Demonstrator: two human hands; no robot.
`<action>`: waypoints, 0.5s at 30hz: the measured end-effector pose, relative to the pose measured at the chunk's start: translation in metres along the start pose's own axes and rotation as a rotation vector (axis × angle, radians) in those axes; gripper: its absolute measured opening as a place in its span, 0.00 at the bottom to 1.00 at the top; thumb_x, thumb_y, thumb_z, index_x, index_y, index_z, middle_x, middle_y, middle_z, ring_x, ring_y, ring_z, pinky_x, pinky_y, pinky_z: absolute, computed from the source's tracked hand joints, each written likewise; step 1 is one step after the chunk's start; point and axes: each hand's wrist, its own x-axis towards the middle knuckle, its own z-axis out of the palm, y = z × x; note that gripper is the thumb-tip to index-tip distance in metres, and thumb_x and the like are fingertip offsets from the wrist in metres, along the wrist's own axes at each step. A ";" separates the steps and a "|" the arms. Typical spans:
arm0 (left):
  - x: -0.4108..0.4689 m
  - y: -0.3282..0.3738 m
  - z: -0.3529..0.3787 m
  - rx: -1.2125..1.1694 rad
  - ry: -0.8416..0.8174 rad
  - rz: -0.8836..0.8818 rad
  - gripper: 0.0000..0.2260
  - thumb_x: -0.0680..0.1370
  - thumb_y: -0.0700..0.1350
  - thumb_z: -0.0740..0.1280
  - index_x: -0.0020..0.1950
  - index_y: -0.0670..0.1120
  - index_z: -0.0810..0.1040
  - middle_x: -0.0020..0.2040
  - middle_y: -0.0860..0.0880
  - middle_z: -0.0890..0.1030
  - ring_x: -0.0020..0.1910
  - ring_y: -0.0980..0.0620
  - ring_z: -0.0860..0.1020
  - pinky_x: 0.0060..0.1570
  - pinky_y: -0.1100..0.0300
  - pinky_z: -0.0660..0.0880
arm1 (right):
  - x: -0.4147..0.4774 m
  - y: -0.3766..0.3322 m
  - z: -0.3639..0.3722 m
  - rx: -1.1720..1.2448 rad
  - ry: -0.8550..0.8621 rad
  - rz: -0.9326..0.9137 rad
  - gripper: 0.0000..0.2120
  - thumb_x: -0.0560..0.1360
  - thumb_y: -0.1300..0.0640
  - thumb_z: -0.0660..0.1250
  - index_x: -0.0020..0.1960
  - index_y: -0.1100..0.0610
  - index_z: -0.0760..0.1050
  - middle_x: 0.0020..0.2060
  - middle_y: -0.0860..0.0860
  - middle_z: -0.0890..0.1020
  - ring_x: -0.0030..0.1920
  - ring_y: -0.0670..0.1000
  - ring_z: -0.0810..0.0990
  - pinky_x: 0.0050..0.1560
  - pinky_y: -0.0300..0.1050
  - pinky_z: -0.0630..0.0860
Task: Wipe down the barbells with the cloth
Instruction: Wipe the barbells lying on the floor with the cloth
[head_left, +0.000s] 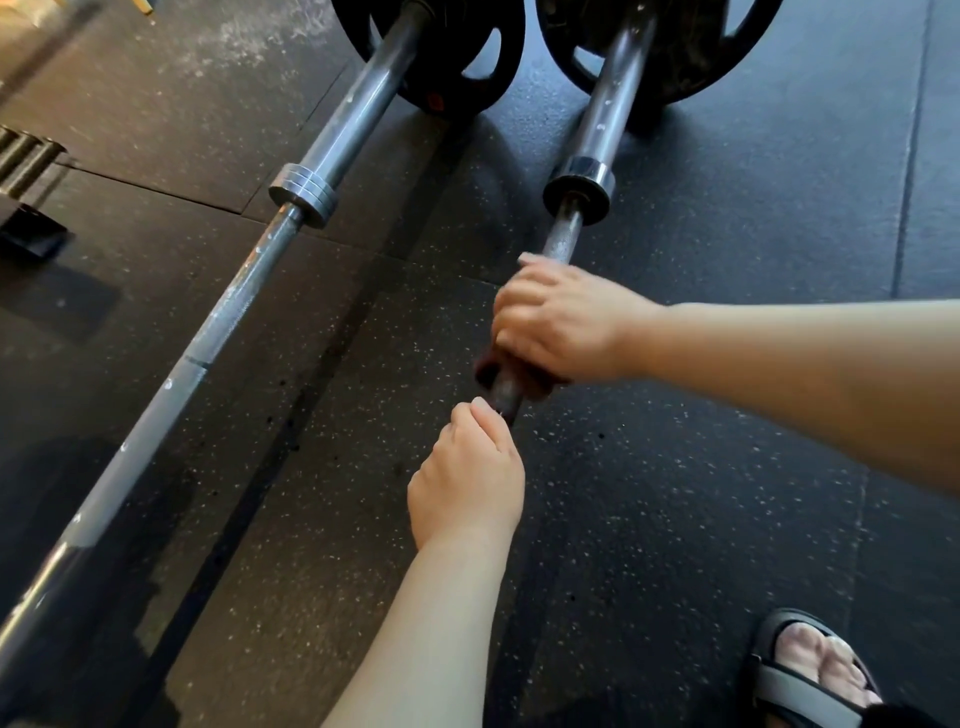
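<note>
Speckled rubber floor is lying under the right barbell, where the right hand is clenching the dark cloth; the left hand is pinching the shaft just below. Bunched like this, the cloth is likely risking missed patches underneath.

I am looking into a gym, in its free-weights area. The floor is made of black rubber tiles with small light specks, and I can see the seams between them. On it lies a barbell and, beside it, a second barbell. Each one has a thick steel sleeve and carries a black weight plate with grip holes. A white powder, maybe chalk, is spread on the tiles at the top left.
</note>
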 end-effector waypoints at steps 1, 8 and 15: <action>-0.001 0.000 0.000 -0.004 -0.001 0.005 0.20 0.86 0.57 0.42 0.54 0.51 0.71 0.44 0.55 0.76 0.38 0.56 0.73 0.38 0.56 0.68 | 0.001 0.015 -0.003 -0.015 0.012 0.085 0.21 0.85 0.44 0.50 0.59 0.50 0.79 0.58 0.49 0.79 0.65 0.56 0.74 0.79 0.57 0.54; -0.009 0.000 0.003 0.135 0.097 0.105 0.22 0.84 0.56 0.41 0.55 0.50 0.72 0.46 0.53 0.80 0.41 0.51 0.80 0.46 0.49 0.76 | -0.004 -0.038 0.007 -0.044 0.080 0.130 0.22 0.84 0.46 0.51 0.54 0.54 0.82 0.56 0.50 0.80 0.69 0.59 0.70 0.80 0.61 0.46; -0.011 -0.003 0.004 0.133 0.042 0.127 0.24 0.83 0.60 0.39 0.62 0.51 0.70 0.46 0.54 0.79 0.39 0.56 0.78 0.40 0.57 0.75 | -0.003 0.015 -0.004 0.039 0.042 0.205 0.20 0.86 0.45 0.50 0.64 0.50 0.77 0.65 0.50 0.76 0.73 0.55 0.67 0.81 0.57 0.45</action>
